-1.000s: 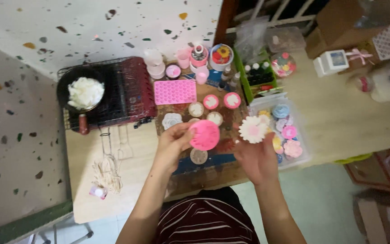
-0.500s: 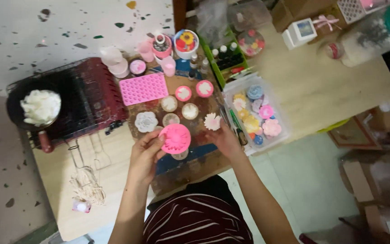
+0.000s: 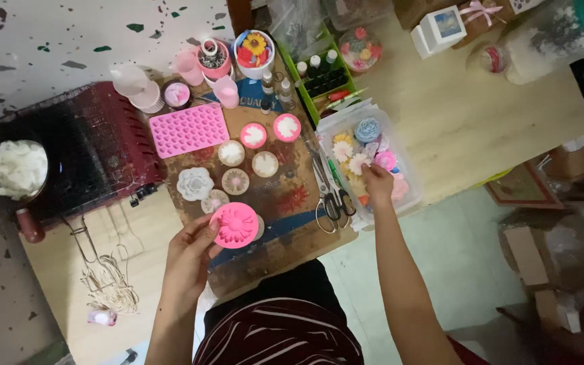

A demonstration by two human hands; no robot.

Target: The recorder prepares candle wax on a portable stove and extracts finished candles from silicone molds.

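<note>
step: demould, flower going to storage | left hand (image 3: 187,253) grips round pink silicone flower mould (image 3: 235,225), left of clear plastic tray (image 3: 410,196) | right hand (image 3: 377,182) pinching, probably, white daisy-shaped cast flower (image 3: 357,163) inside tray | next: release gently among other casts.

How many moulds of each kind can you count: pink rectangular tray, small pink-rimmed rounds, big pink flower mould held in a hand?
pink rectangular tray: 1
small pink-rimmed rounds: 2
big pink flower mould, in left hand: 1
Total: 4
</note>
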